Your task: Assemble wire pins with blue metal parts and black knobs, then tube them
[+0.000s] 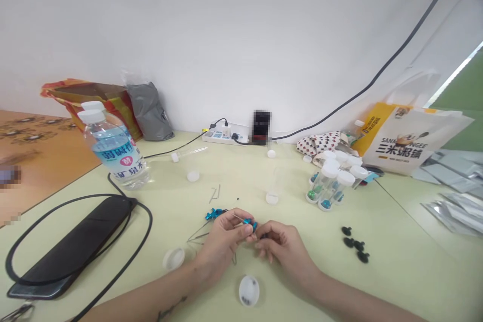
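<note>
My left hand (222, 239) is closed around a small shiny blue metal part (247, 221), with a thin metal rod beside it. My right hand (281, 246) is pinched close to that part; something small and dark shows at its fingertips, too small to name. Beyond my left hand lie more blue metal parts (214, 214), and thin L-shaped hex keys (198, 235) lie partly under it. A white cap (249, 291) with small dark pieces inside sits in front of my hands. Another white cap (174, 259) lies by my left wrist.
Clear tubes (327, 181) with white caps and blue or green parts stand at right, near several black knobs (354, 245). A phone (75, 246) with a looped black cable, a water bottle (116, 148) and a power strip (222, 135) are also on the table.
</note>
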